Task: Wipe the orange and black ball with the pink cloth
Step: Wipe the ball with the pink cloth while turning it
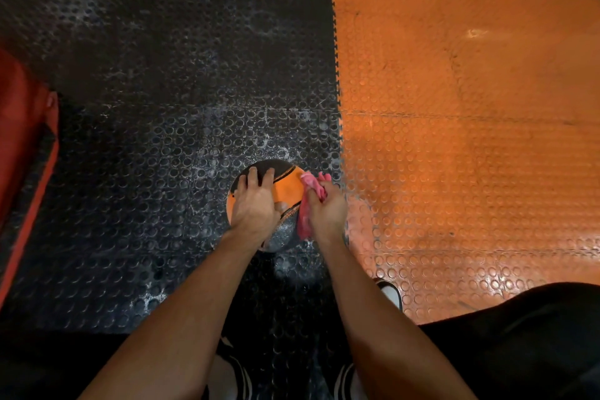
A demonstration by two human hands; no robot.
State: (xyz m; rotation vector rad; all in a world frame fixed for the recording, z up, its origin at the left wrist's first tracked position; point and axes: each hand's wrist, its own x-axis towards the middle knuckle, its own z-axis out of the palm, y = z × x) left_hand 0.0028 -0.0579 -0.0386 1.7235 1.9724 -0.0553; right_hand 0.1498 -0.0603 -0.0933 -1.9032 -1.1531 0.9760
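Two bare forearms reach forward and down from the bottom of the view, converging toward the ball (285, 183). Below them, near the person's body, striped shoes (240, 373) stand on the black mat (146, 139), and a dark trouser leg (519, 334) fills the lower right corner.

The left hand (255, 201) lies palm-down on top of the ball, wrist slightly raised, fingers spread and nearly straight over its dark upper panel. This grip is flat and wide, pressing on the ball rather than closing round it.

The right hand (328, 208) sits just right of the left, at the ball's right flank. Its fingers are curled tight round the cloth (308, 204), thumb side up, so this grip is closed on the bunched pink fabric. One end of the cloth sticks up past the knuckles; the other hangs down beside the wrist against the ball's speckled lower part. The cloth touches the ball along the orange panel's right edge.

The ball rests on the studded black mat, between the two hands and close to the toothed seam with the orange mat (470, 107), which spreads out beyond and right of the right hand. Far left of the left hand, a red and black pad (22, 146) lies at the frame's edge.
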